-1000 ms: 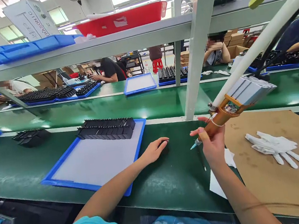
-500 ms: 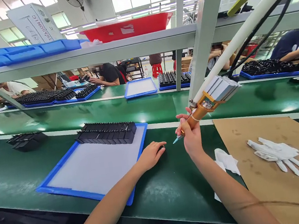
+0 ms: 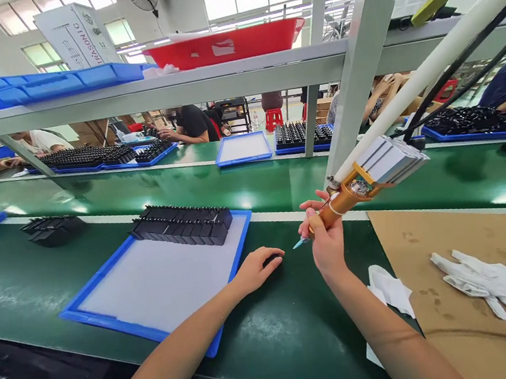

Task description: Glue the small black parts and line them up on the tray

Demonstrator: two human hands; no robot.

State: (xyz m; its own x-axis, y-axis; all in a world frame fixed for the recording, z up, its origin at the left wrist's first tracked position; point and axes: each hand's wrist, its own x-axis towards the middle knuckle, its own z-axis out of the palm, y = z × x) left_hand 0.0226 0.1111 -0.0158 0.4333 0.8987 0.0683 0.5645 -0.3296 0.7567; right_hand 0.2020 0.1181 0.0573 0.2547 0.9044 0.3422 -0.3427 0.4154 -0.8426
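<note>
My right hand (image 3: pixel 326 243) grips an orange dispensing tool (image 3: pixel 343 200) with a pale blue nozzle tip (image 3: pixel 300 242) pointing down-left; a grey block (image 3: pixel 391 159) and a white hose (image 3: pixel 432 63) run up from it to the right. My left hand (image 3: pixel 258 268) lies on the green bench, fingers curled over a small black part (image 3: pixel 272 259) just right of the blue tray (image 3: pixel 93 316). The nozzle tip hangs a little above and to the right of that part. Two rows of black parts (image 3: pixel 183 223) stand at the tray's far edge.
A cardboard sheet (image 3: pixel 434 290) at right carries white gloves (image 3: pixel 491 282); a white cloth (image 3: pixel 390 289) lies beside it. Loose black parts (image 3: pixel 50 228) sit at left. A grey shelf post (image 3: pixel 358 51) rises behind the tool. Other people work at the far bench.
My right hand carried the tool left toward my left hand, then held roughly still. My left hand stayed on the bench by the tray, curling over the black part.
</note>
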